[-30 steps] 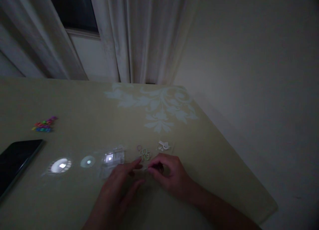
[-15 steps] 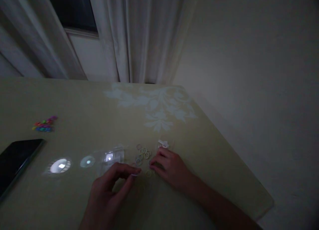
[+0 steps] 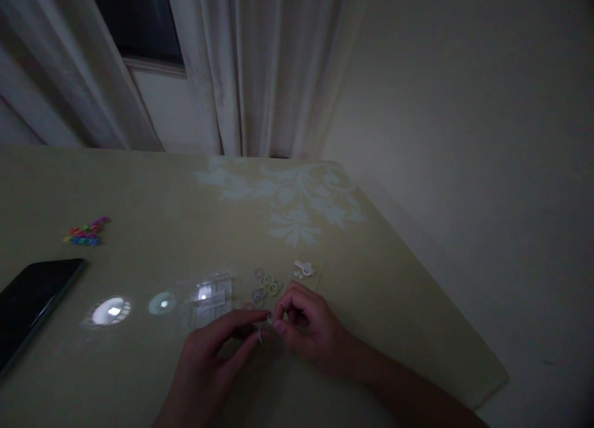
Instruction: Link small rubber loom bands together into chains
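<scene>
My left hand (image 3: 211,360) and my right hand (image 3: 309,329) meet fingertip to fingertip just above the yellow table (image 3: 162,199). Both are pinched on a small pale rubber band (image 3: 264,329) stretched between them. Right behind the fingers lies a loose heap of small pale rubber bands (image 3: 265,287). A small white plastic piece (image 3: 304,269) lies beyond my right hand. A clear plastic packet (image 3: 211,295) sits to the left of the heap.
A dark phone (image 3: 32,301) lies at the left edge. A cluster of coloured bands (image 3: 86,231) sits further back on the left. The table's right edge (image 3: 417,255) runs along a bare wall; curtains (image 3: 260,63) hang behind.
My right hand has drawn back from the heap toward my left hand, and the two now pinch a band together; half a second ago they were apart.
</scene>
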Demonstrator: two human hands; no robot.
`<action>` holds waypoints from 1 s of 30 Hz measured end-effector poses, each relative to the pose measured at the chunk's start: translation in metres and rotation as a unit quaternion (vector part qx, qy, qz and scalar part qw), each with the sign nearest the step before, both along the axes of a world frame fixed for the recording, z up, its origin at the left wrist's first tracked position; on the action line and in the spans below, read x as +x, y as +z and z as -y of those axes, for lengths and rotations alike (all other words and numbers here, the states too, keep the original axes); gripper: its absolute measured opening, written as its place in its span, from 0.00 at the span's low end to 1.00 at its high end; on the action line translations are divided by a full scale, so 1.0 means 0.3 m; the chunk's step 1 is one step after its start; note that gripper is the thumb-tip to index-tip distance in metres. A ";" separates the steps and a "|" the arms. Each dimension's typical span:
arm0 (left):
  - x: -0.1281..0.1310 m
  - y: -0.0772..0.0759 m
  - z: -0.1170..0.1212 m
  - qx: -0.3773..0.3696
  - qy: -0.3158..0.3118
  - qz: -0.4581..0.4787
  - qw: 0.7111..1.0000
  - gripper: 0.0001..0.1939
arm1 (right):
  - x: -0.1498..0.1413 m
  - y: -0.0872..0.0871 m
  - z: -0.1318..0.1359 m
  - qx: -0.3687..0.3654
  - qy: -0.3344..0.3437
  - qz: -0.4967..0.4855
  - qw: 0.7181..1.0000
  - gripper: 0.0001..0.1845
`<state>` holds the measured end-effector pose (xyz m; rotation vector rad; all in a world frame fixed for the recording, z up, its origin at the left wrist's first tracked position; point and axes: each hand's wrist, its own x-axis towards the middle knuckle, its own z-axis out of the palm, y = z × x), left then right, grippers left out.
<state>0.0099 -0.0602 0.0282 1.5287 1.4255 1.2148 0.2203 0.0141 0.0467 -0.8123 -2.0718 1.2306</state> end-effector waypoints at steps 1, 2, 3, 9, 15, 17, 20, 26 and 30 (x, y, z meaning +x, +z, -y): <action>0.004 0.004 0.000 0.014 -0.007 0.002 1.000 0.10 | -0.004 0.004 0.010 -0.013 0.006 -0.013 1.000 0.03; 0.007 0.009 -0.001 0.027 -0.013 0.005 1.000 0.10 | -0.009 0.005 0.018 -0.024 0.010 -0.020 0.999 0.04; 0.009 0.015 -0.003 0.039 -0.017 0.006 0.999 0.09 | -0.012 0.002 0.023 -0.034 0.012 -0.025 0.999 0.05; -0.022 0.033 -0.014 0.120 0.002 -0.034 0.992 0.10 | -0.027 -0.056 -0.006 -0.003 -0.033 -0.015 0.999 0.08; -0.039 0.031 -0.019 0.141 0.032 -0.043 0.989 0.18 | -0.060 -0.121 -0.035 0.256 -0.029 0.174 0.951 0.05; -0.031 0.033 -0.018 0.131 0.040 -0.029 0.990 0.16 | -0.070 -0.132 -0.032 0.269 -0.026 0.205 0.941 0.04; -0.024 0.035 -0.013 0.092 0.066 -0.020 0.993 0.12 | -0.077 -0.138 -0.024 0.277 -0.021 0.244 0.929 0.05; -0.026 0.036 -0.016 0.113 0.064 -0.032 0.991 0.08 | -0.060 -0.080 -0.010 0.131 -0.040 0.121 0.983 0.05; -0.014 0.031 -0.021 0.100 0.029 -0.030 0.994 0.06 | -0.050 -0.019 0.011 -0.006 -0.006 -0.029 1.000 0.06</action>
